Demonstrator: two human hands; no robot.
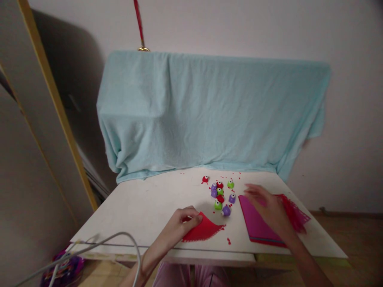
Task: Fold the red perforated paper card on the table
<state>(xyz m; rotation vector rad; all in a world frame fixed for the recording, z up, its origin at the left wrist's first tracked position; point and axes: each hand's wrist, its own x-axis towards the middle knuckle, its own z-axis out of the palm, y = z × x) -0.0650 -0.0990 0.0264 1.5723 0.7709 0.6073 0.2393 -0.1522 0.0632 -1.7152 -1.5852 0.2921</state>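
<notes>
My left hand (186, 222) pinches a corner of a red sheet of paper (203, 230), whose lower edge is scalloped with small cut-outs. The sheet is at the front of the white table. Over to the right, my right hand (265, 203) hovers above a stack of coloured paper (257, 223) with a magenta sheet on top. Its fingers are stretched out and slightly blurred, with nothing visible in them. Between the hands sit several small craft punches, among them a purple one (226, 211), a green one (218, 205) and a red one (205, 179).
Red lacy-edged paper (295, 213) lies right of the stack. Tiny red paper bits (229, 240) are scattered on the white table (149, 207). A light blue cloth (215, 115) hangs behind it. A grey cable (110, 238) crosses the front left edge.
</notes>
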